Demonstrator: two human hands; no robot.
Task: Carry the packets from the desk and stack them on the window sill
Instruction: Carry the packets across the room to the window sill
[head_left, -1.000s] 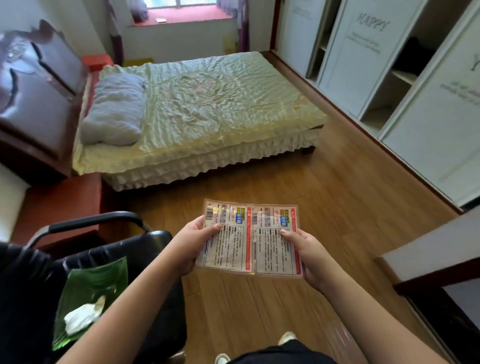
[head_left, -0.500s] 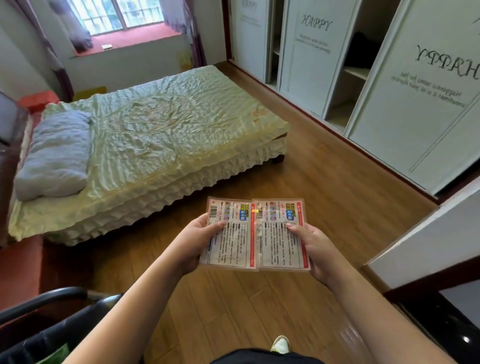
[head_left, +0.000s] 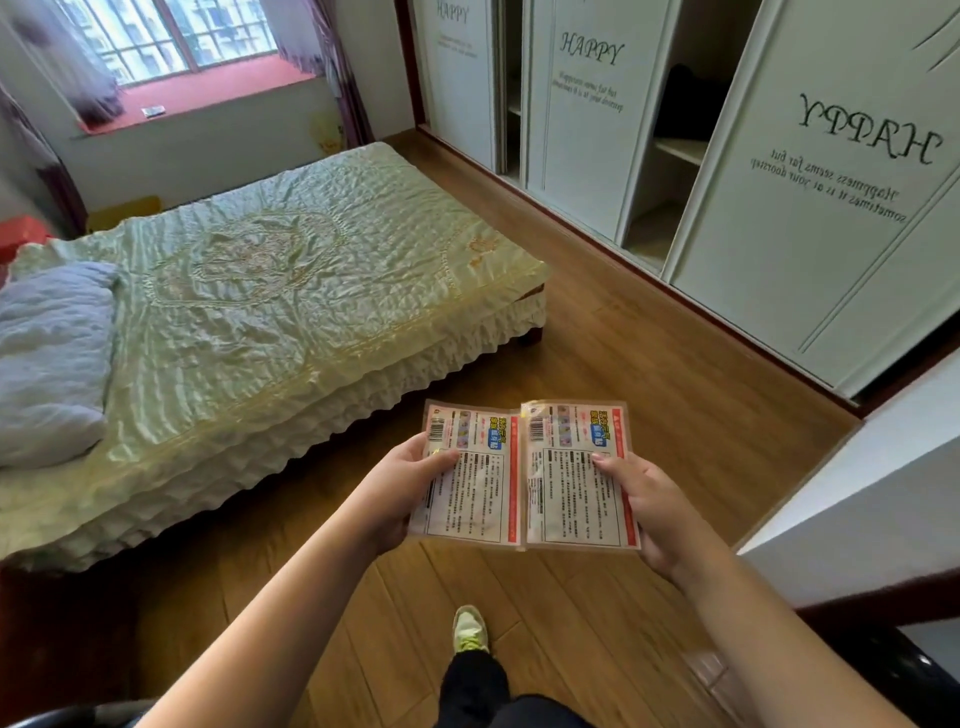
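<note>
Both forearms are extended forward. The left hand (head_left: 402, 491) and right hand (head_left: 647, 512) are closed in thumb-on-top pinches, held level, side by side.

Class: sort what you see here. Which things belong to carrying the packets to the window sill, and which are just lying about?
Job:
left packet
right packet
left hand
right hand
window sill

Lying about:
bed
pillow
wardrobe
small object on the sill
</note>
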